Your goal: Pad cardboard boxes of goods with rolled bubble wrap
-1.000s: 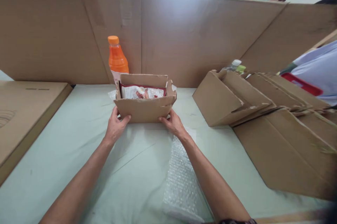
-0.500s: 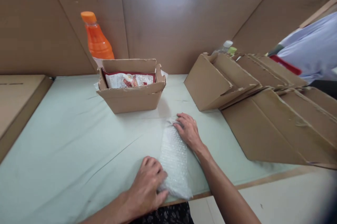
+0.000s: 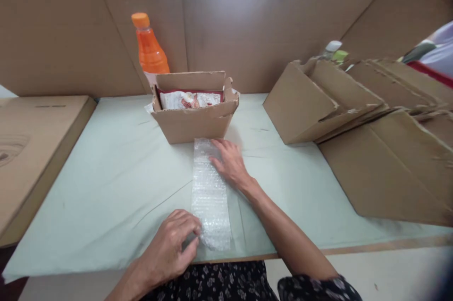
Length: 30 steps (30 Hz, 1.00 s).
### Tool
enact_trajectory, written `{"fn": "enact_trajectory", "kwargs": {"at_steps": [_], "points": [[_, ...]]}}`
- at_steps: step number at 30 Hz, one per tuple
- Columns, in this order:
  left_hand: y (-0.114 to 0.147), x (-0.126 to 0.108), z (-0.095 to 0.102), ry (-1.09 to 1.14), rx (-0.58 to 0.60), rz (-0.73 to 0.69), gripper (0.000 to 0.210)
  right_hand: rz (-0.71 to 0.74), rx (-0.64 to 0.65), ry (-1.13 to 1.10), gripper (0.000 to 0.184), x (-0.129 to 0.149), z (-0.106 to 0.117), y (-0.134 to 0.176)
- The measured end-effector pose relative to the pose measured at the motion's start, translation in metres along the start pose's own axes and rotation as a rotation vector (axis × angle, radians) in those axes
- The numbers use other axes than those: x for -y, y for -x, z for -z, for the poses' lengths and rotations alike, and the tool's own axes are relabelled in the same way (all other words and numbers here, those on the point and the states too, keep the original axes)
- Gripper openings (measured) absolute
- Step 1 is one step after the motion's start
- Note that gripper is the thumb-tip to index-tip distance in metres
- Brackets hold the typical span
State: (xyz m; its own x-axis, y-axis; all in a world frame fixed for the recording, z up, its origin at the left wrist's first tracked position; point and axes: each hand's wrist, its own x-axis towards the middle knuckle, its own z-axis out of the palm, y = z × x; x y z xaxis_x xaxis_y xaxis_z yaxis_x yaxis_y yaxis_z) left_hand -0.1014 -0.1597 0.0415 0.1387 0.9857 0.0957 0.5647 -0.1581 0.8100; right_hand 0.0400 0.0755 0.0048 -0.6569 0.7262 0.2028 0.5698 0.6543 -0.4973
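Note:
A strip of clear bubble wrap (image 3: 210,197) lies flat on the pale green table cover, running from the near edge up to a cardboard box. My right hand (image 3: 230,162) rests on its far right part, fingers stretched out and thumb apart. At the near left corner of the wrap is my left hand (image 3: 175,239), its fingers bent and its thumb apart from them, the fingertips touching or close to the wrap's edge. Just beyond the wrap stands the open cardboard box (image 3: 198,124), with printed packets (image 3: 191,99) inside.
An orange bottle (image 3: 152,51) stands behind the box. On the right are several open cardboard boxes (image 3: 389,159), with bottle caps (image 3: 333,46) showing behind. A flat cardboard piece (image 3: 46,150) lies at left. Cardboard panels (image 3: 233,22) close off the back. Part of a person's clothing (image 3: 440,55) shows far right.
The bubble wrap has shifted left and away, now straighter and reaching the box. Both my hands moved left with it. The whole view has turned slightly left.

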Motion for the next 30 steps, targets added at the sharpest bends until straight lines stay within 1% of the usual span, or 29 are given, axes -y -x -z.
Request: {"fn": "enact_trajectory", "kwargs": {"at_steps": [2, 3, 4, 5, 6, 7, 8, 9, 11, 13, 15, 17, 19, 22, 24, 26, 30], "points": [[0.002, 0.006, -0.006, 0.087, 0.006, 0.078, 0.016, 0.012, 0.032, -0.134, 0.055, -0.005, 0.025, 0.034], [0.001, 0.007, -0.008, 0.119, 0.012, 0.124, 0.015, 0.042, 0.098, -0.239, 0.057, -0.006, 0.038, 0.055], [-0.003, 0.008, -0.008, 0.142, 0.022, 0.172, 0.014, 0.077, 0.208, -0.36, 0.064, -0.005, 0.05, 0.076], [-0.008, 0.008, -0.007, 0.159, 0.034, 0.216, 0.013, 0.092, 0.321, -0.457, 0.074, -0.001, 0.058, 0.096], [-0.015, 0.008, -0.006, 0.173, 0.047, 0.248, 0.013, 0.083, 0.389, -0.518, 0.083, 0.005, 0.062, 0.113], [-0.023, 0.009, -0.004, 0.185, 0.059, 0.268, 0.012, 0.049, 0.402, -0.543, 0.084, 0.012, 0.06, 0.127], [-0.031, 0.011, -0.003, 0.189, 0.06, 0.282, 0.012, -0.005, 0.365, -0.536, 0.077, 0.02, 0.054, 0.136], [-0.038, 0.013, -0.002, 0.178, 0.041, 0.295, 0.013, -0.066, 0.283, -0.502, 0.065, 0.026, 0.043, 0.141], [-0.048, 0.02, -0.004, 0.104, -0.069, 0.321, 0.018, -0.171, 0.079, -0.372, 0.043, 0.034, 0.017, 0.138], [-0.048, 0.028, -0.007, -0.002, -0.227, 0.309, 0.03, -0.207, -0.066, -0.204, 0.037, 0.035, -0.007, 0.126], [-0.039, 0.034, -0.012, -0.092, -0.349, 0.221, 0.033, -0.178, -0.119, -0.062, 0.038, 0.031, -0.021, 0.114], [-0.026, 0.036, -0.017, -0.179, -0.406, 0.111, 0.028, -0.127, -0.127, 0.019, 0.039, 0.028, -0.026, 0.106], [-0.014, 0.035, -0.023, -0.264, -0.4, 0.02, 0.026, -0.092, -0.13, 0.06, 0.04, 0.026, -0.025, 0.103], [-0.006, 0.032, -0.031, -0.332, -0.309, -0.062, 0.031, -0.053, -0.15, 0.081, 0.038, 0.03, -0.019, 0.102], [-0.005, 0.03, -0.034, -0.356, -0.277, -0.069, 0.037, -0.007, -0.175, 0.052, 0.036, 0.034, -0.016, 0.103], [-0.006, 0.03, -0.034, -0.39, -0.274, -0.068, 0.041, 0.021, -0.177, 0.023, 0.037, 0.036, -0.015, 0.102], [-0.011, 0.032, -0.032, -0.432, -0.222, -0.085, 0.039, -0.047, -0.084, 0.051, 0.036, 0.033, -0.022, 0.098]]}}
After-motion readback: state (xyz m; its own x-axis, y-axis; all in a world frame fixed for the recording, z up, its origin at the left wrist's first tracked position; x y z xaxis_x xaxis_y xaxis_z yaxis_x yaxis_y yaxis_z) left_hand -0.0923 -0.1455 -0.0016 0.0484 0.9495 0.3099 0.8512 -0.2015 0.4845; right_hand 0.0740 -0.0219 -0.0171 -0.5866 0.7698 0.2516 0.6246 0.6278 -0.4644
